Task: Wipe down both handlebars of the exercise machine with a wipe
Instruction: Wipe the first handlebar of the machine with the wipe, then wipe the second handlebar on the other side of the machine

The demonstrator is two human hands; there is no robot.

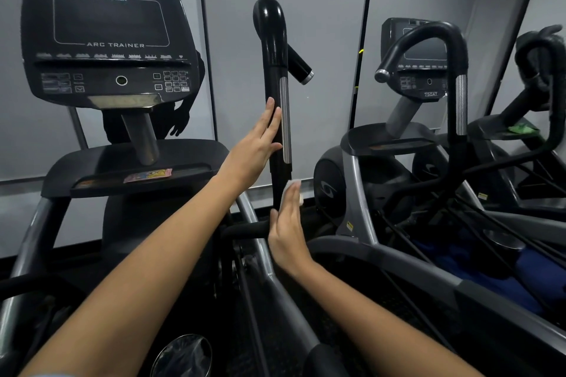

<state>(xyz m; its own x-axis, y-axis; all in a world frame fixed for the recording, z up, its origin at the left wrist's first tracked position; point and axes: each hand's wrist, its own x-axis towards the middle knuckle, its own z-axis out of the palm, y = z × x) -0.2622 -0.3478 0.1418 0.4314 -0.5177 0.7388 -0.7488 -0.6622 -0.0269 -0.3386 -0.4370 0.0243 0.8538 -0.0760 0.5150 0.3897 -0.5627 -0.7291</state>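
Observation:
The black right handlebar [273, 49] of the exercise machine rises upright in the middle, with a silver strip along its right side and a curved top. My left hand [257, 147] lies flat with straight fingers against the bar's left side at mid height. Lower down, my right hand [286, 223] presses a white wipe [291, 188] against the bar with straight fingers; only the wipe's upper edge shows past my fingertips. The left handlebar is not in view.
The machine's console [107, 40] and its tray with a pink packet [148, 175] stand at the left. A second identical machine [428, 119] stands close at the right. A mirror wall runs behind. A round cup holder [183, 355] sits at the bottom.

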